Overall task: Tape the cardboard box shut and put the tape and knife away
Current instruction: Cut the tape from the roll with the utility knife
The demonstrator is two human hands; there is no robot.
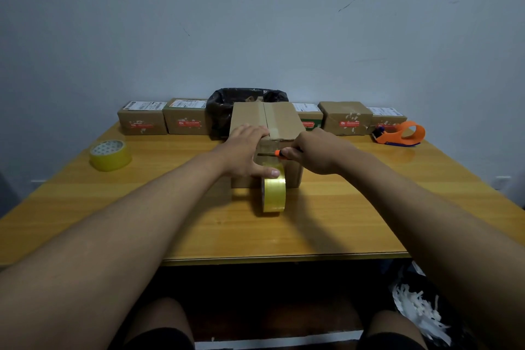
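Observation:
A closed cardboard box [279,119] stands in the middle of the wooden table [326,224], with a tape strip along its top seam and down its front face. My left hand [245,150] lies flat on the box's near top edge, its thumb touching the yellowish tape roll [274,193], which stands on edge against the box front. My right hand [314,152] grips an orange-and-black knife [279,153], whose blade lies across the tape on the front face.
A second tape roll [110,155] lies flat at the table's left. An orange tape dispenser [400,133] sits at the right. Several small sealed cartons [142,118] and a black-bagged bin [224,111] line the back edge by the wall. Shredded white paper [420,310] lies on the floor.

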